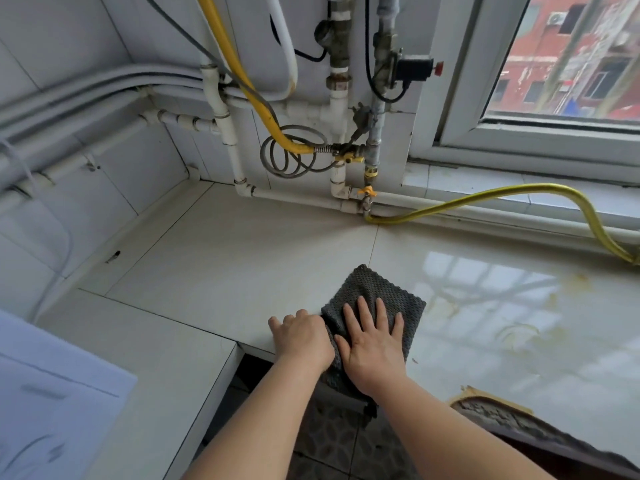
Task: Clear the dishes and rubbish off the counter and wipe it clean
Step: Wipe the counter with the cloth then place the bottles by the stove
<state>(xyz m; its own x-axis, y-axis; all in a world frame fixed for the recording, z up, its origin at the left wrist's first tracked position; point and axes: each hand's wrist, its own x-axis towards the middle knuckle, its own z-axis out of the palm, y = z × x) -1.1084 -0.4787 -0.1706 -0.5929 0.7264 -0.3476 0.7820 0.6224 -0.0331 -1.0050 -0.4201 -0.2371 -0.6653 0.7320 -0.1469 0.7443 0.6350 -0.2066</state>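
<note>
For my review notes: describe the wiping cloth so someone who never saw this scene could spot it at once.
Below and left of the window, find the glossy white counter and follow it to its near edge. The cloth lies there under the flat right hand, its left edge gripped by the left hand. It is the only dark grey, waffle-textured thing on the pale tiles.

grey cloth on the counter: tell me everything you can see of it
The grey cloth is dark, with a knobbly waffle-like weave and scalloped edges, and looks folded double. It lies on the pale tiled counter at its front edge, with its near part hanging over that edge. The right hand presses flat on it with straight, spread fingers. The left hand curls round its bunched left edge.
</note>
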